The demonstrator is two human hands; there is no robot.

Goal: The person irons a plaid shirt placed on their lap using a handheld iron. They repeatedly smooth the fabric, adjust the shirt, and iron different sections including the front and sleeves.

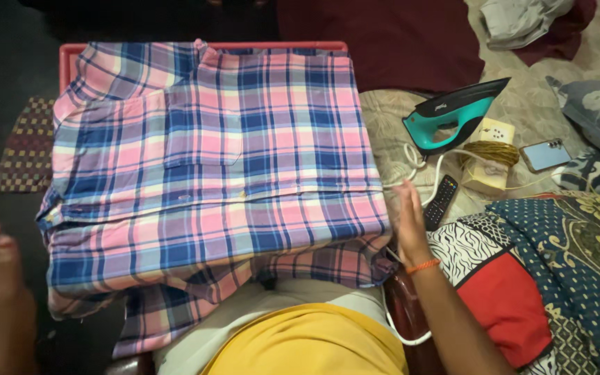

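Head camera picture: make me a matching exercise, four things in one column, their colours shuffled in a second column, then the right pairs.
Things:
1. clothes iron
2. checked shirt
3. remote control
4. wrist thread on the right hand

Colours:
A. orange
B. black
C. teal and black
D. pink and blue

Pairs: 1-C, 2-D, 3-B, 4-A

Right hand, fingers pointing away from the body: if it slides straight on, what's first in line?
Probably the white cord just beyond the right hand, by the plaid shirt edge; farther on, the teal iron. Depth is unclear.
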